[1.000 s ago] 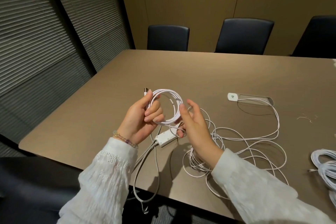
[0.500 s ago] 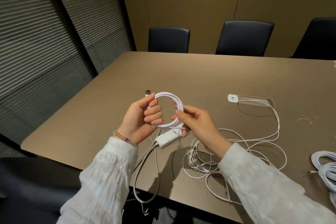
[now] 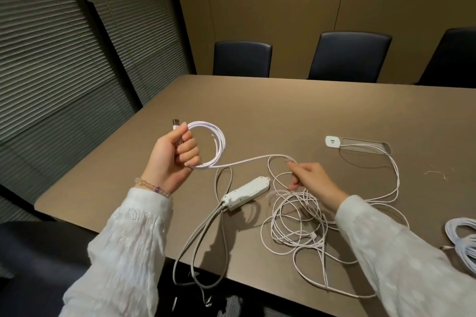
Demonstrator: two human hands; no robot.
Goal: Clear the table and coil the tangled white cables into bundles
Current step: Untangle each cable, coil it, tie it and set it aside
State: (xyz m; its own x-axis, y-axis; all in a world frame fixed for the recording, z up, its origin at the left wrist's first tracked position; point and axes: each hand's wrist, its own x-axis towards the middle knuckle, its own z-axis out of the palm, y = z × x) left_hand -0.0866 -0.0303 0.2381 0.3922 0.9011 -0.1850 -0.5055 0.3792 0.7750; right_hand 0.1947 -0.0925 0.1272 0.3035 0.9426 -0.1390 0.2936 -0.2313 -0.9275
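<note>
Head view, and we've got the left hand (image 3: 175, 154) fisted round the small coil (image 3: 210, 145), plug end poking up past the thumb. From the coil's bottom a free strand (image 3: 247, 161) runs out rightward, low over the table (image 3: 283, 110), to the right hand (image 3: 310, 179), which pinches it at the fingertips just above the loose tangle (image 3: 296, 224). So the slack lies to our right, nearer that hand; we reckon it feeds the next loop back leftward.

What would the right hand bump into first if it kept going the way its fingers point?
Probably nothing soon: the right hand points left, above the bare brown table, towards the left hand's white cable coil. Depth is unclear.
</note>
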